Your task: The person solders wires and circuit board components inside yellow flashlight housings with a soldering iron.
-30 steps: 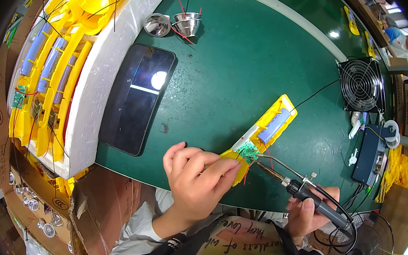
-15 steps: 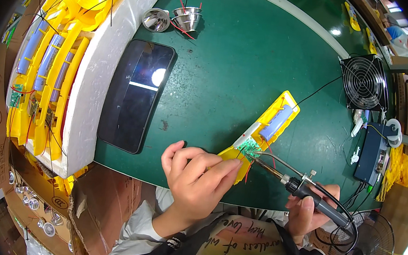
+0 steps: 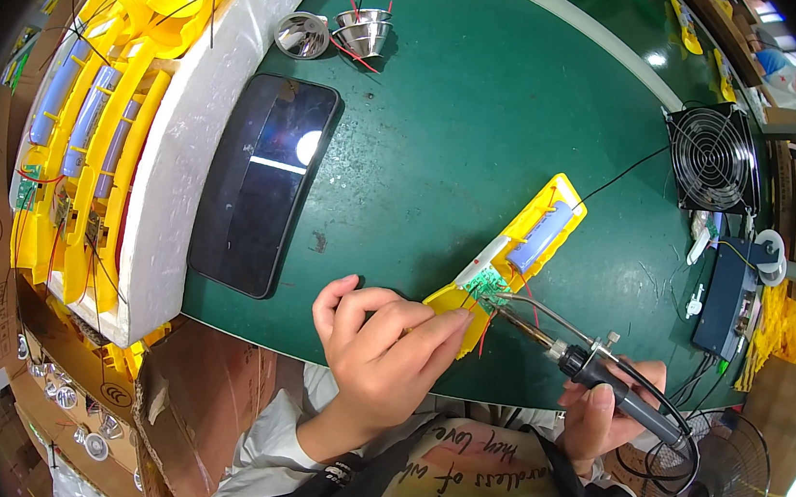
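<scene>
The left hand (image 3: 383, 344) pinches the near end of the yellow housing (image 3: 512, 256) on the green table (image 3: 450, 118), its long axis running away up-right. The right hand (image 3: 605, 416) grips the soldering iron (image 3: 598, 371) (tip at the small circuit board (image 3: 486, 284)), fingers clenched.
</scene>
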Tool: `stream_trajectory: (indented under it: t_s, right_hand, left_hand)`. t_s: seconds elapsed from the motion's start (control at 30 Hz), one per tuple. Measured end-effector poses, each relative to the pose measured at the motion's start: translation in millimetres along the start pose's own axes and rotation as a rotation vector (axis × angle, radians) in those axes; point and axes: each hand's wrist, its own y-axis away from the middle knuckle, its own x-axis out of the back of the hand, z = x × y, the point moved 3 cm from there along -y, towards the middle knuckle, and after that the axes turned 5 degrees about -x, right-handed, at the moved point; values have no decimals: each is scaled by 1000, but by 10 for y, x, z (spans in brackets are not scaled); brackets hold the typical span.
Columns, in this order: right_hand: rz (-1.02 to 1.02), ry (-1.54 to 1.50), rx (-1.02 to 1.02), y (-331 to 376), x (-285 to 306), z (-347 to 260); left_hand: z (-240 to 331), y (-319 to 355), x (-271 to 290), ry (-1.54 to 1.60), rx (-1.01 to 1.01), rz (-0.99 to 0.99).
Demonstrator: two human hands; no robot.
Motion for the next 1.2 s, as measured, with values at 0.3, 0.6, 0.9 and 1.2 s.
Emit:
stream_trajectory:
  t_s: [0.3,0.6,0.9,1.2]
  right_hand:
    - [2,-10,37,-1,0,9]
    - [-43,-31,64,-13,49,19]
    - [-62,-11,77,-24,32,21]
    - [-24,-92,64,-16,117,-24]
  left_hand:
    - [-5,-9,-7,7,10,-10]
    - [8,-28,11,11,29,-25]
    - [5,-37,4,15,35,-31]
    - [20,-29,6,10,33,-25]
